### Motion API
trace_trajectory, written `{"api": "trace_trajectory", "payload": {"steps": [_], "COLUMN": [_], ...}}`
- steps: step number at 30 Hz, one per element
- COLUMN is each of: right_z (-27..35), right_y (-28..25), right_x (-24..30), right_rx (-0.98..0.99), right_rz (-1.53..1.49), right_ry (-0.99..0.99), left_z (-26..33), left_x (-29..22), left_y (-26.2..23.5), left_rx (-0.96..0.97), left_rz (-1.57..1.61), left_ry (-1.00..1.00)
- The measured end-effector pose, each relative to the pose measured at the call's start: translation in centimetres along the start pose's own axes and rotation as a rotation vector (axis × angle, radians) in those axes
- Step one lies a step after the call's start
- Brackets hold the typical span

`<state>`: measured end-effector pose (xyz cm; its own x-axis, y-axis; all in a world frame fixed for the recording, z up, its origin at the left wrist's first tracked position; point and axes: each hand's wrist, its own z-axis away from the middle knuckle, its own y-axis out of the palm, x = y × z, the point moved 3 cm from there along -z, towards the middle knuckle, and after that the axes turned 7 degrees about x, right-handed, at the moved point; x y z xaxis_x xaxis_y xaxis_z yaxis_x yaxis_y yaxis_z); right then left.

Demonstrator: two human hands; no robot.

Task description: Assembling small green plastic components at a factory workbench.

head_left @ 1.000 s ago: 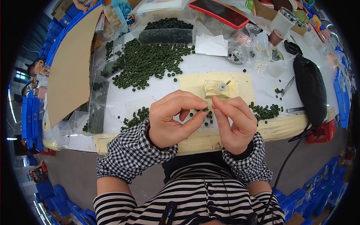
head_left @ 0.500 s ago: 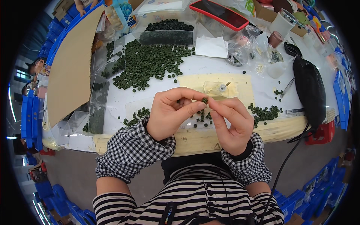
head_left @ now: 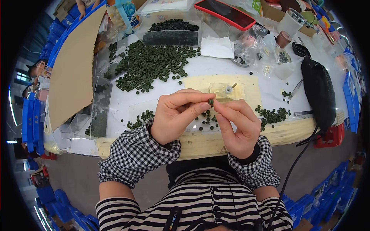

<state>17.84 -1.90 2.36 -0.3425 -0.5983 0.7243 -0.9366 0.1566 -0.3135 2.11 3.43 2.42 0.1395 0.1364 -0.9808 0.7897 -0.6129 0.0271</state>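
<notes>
My left hand point(head_left: 175, 113) pinches a small dark green round piece point(head_left: 211, 102) between thumb and index finger. From the right, the bent fingertips of my right hand point(head_left: 239, 125) press against the same piece, the thumb tucked a little lower. Below the fingertips several similar round pieces point(head_left: 208, 120) lie on the table, partly hidden by my hands. Just beyond, a thin brass-coloured pin point(head_left: 234, 86) slants up from a white holder point(head_left: 229, 89) fixed with tape on a pale yellow sheet point(head_left: 250, 86).
A large heap of green pieces point(head_left: 154, 61) spreads at far left, before a clear bin point(head_left: 171, 38) of darker ones. A smaller pile point(head_left: 273, 116) lies right. A cardboard sheet point(head_left: 77, 69), a red-cased phone point(head_left: 225, 14), tweezers point(head_left: 295, 88) and a black pouch point(head_left: 318, 90) surround the work area.
The piece between my fingertips has turned slightly, and my left index finger has straightened a little over it. Both arms stay in place.
</notes>
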Motion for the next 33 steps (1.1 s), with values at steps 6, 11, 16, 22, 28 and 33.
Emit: {"api": "trace_trajectory", "payload": {"steps": [6,11,16,22,28,33], "right_z": [0.0,0.0,0.2,0.3,0.3,-0.7], "right_y": [0.0,0.0,-0.5,-0.9,-0.8,-2.1], "right_x": [0.1,0.0,-0.2,-0.2,-0.4,-0.9], "right_rx": [0.003,0.002,-0.086,-0.117,-0.142,-0.174], "right_rz": [-0.005,-0.005,0.028,0.036,0.02,0.187], "right_ry": [-0.004,-0.006,0.05,0.074,0.09,0.059], "left_z": [0.1,0.0,-0.2,-0.9,-1.0,-0.8], "left_x": [0.0,0.0,0.5,0.8,1.0,2.0], "left_y": [0.0,0.0,0.0,-1.2,-1.7,-4.0], "left_rx": [0.001,-0.001,-0.009,0.309,0.05,-0.408], "left_rz": [-0.016,-0.003,0.08,-0.589,0.105,0.618], "left_ry": [-0.003,-0.015,-0.117,-0.339,-0.356,-0.223]}}
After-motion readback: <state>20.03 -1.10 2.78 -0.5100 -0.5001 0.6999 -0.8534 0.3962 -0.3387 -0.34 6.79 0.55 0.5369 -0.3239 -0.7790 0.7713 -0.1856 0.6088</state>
